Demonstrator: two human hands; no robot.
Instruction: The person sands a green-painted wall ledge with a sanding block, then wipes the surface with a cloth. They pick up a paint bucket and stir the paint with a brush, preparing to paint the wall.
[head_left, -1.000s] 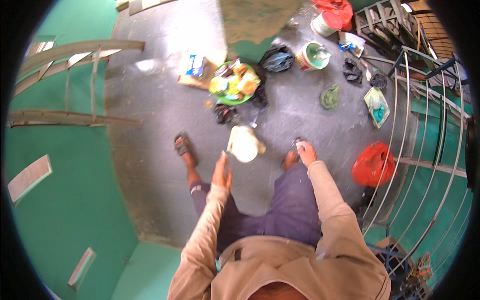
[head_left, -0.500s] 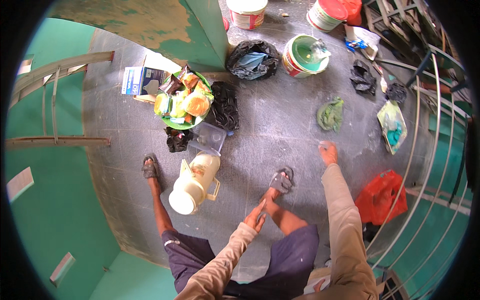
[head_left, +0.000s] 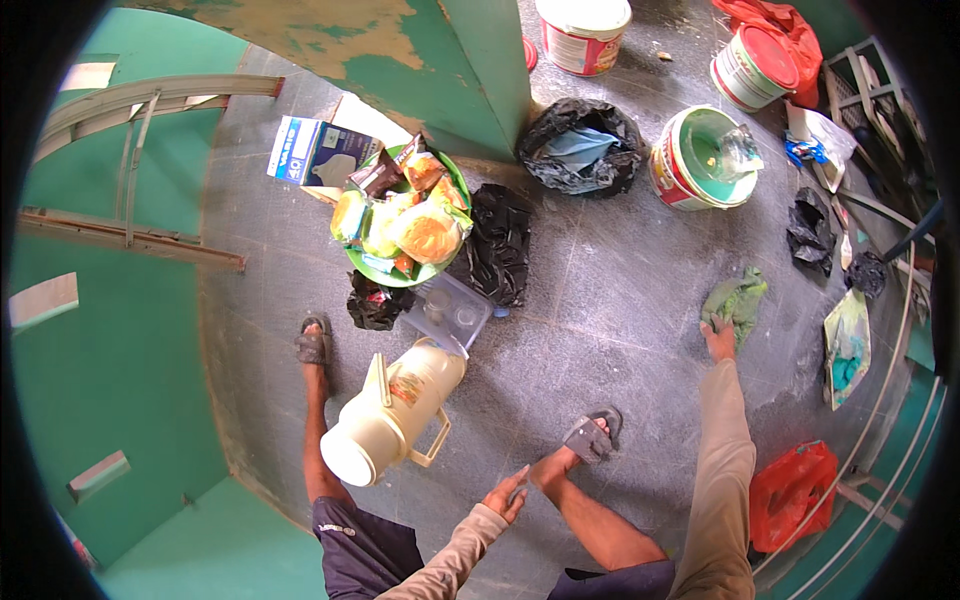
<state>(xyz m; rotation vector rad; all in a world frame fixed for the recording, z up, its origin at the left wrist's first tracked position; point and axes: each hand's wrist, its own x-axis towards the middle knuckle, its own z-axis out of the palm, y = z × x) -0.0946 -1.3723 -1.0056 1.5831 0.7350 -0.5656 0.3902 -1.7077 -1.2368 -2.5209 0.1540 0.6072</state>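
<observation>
Reaching down to the dark grey floor [head_left: 600,270], the right hand [head_left: 719,338] touches the near edge of a crumpled green bundle [head_left: 741,298]; whether its fingers have closed on it cannot be told. The bundle lies on the floor, between a round white-and-red bucket [head_left: 664,168] with a green inside and a bright red plastic bag [head_left: 788,495]. The left hand [head_left: 508,496] is empty, its fingers loosely extended, near the bare right leg [head_left: 600,515]. A cream plastic jug [head_left: 410,402] with a handle stands between the person's legs.
</observation>
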